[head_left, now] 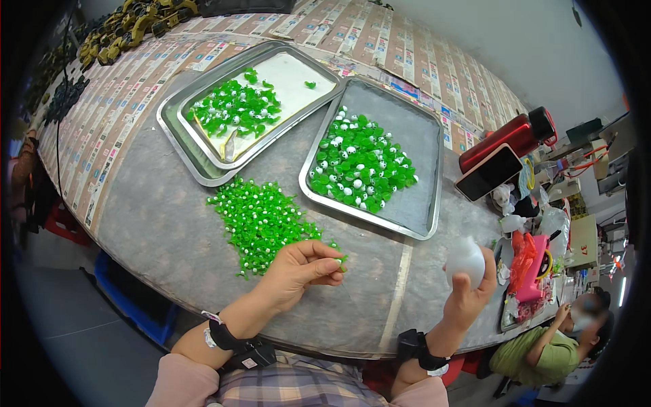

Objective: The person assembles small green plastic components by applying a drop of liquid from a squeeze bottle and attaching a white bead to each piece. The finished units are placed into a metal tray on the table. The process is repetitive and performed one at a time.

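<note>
Left hand (302, 268) pinching small green piece (341, 261) at near edge of green pile (261, 220), middle of table (156, 224). Right hand (468, 292) gripping white ball (465, 260) near table's right edge. Picking step; next probably needing both brought together carefully.

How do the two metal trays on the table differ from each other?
The left tray is two trays stacked, with a pale sheet inside; the right tray is single, with a bare grey bottom. The green pieces in the left tray show little white, while the pieces in the right tray carry many white dots. The left tray lies farther from the person's hands. Both are rectangular, shallow and of metal, and they touch at one corner.
</note>
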`<act>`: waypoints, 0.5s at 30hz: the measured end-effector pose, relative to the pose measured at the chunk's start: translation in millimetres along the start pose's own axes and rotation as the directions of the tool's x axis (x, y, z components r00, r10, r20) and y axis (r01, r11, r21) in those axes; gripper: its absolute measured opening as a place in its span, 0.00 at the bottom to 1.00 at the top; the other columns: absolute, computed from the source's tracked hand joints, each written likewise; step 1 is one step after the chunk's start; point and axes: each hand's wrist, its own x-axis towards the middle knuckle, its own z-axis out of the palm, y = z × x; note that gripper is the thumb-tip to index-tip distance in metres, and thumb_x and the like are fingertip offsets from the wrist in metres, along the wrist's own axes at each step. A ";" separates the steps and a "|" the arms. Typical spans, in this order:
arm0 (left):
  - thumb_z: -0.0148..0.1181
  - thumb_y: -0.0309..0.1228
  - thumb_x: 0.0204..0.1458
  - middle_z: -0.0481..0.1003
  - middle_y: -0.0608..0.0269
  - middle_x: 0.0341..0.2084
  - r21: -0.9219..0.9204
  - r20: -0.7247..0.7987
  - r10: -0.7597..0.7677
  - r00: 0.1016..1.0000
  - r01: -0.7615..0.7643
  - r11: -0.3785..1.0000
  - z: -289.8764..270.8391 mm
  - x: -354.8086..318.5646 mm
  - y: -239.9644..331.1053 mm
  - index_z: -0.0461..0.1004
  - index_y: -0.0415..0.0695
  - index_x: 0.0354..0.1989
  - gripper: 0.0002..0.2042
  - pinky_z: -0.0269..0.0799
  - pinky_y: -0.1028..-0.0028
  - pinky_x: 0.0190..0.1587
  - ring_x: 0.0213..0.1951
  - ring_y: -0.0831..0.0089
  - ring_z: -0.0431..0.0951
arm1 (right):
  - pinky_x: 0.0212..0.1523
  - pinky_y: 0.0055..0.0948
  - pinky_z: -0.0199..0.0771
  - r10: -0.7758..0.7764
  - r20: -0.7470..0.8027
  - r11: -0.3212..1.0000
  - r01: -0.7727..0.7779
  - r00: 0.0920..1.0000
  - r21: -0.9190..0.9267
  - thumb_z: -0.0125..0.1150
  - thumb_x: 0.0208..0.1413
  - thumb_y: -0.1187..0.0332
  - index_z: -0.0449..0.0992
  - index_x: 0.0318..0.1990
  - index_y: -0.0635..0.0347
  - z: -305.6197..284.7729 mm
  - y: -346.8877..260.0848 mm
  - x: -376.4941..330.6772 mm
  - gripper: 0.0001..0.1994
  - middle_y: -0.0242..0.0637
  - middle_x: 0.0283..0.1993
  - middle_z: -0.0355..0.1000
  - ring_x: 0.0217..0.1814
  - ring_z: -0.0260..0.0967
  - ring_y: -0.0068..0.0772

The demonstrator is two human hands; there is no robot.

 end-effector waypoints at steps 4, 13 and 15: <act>0.53 0.23 0.44 0.72 0.61 0.24 -0.036 0.048 -0.009 0.999 0.011 0.999 -4.9 0.3 -0.8 0.68 0.40 0.29 0.03 0.72 0.76 0.31 0.26 0.76 0.73 | 0.25 0.18 0.52 -0.123 -0.123 0.988 0.133 0.985 0.082 0.67 0.20 0.44 0.63 0.28 0.61 36.6 -22.2 -8.0 0.33 0.27 0.23 0.55 0.25 0.52 0.19; 0.54 0.24 0.44 0.72 0.63 0.23 -0.087 0.095 -0.014 0.995 0.022 0.996 -6.4 1.1 -3.1 0.69 0.40 0.28 0.03 0.71 0.79 0.31 0.26 0.78 0.73 | 0.21 0.24 0.55 -0.222 -0.115 0.951 0.241 0.968 0.191 0.66 0.27 0.45 0.62 0.28 0.60 63.1 -9.8 -24.1 0.29 0.29 0.24 0.57 0.20 0.54 0.23; 0.54 0.24 0.44 0.71 0.64 0.23 -0.077 0.093 -0.017 0.995 0.025 0.997 -5.4 0.7 -2.1 0.69 0.40 0.28 0.03 0.71 0.79 0.31 0.26 0.79 0.72 | 0.21 0.23 0.55 -0.289 -0.095 0.938 0.301 0.953 0.170 0.65 0.29 0.46 0.62 0.28 0.61 64.0 -6.5 -24.1 0.28 0.29 0.23 0.57 0.20 0.54 0.23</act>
